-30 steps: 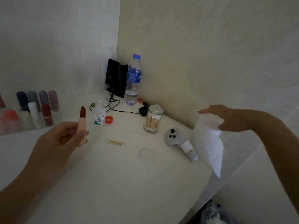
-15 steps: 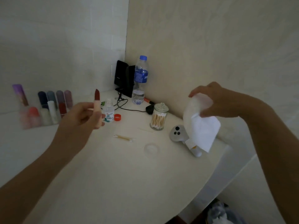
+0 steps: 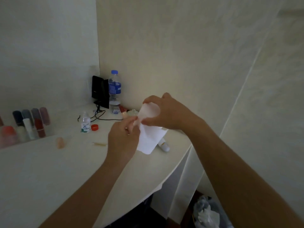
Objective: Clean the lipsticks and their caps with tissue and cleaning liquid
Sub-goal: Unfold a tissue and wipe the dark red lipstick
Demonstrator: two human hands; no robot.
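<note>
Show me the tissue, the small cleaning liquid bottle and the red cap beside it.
tissue [image 3: 148, 137], head view, on the hanging lower sheet.
small cleaning liquid bottle [image 3: 85, 125], head view, on its label.
red cap [image 3: 95, 127], head view, on its top face.

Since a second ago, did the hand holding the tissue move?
Yes. The right hand with the tissue moved left, toward the bottle, and now meets the left hand holding the lipstick.

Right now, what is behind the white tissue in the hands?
Below the tissue, the rounded end of a white gadget pokes out on the table. Tissue and right hand cover the rest, so I cannot tell what it is.
</note>
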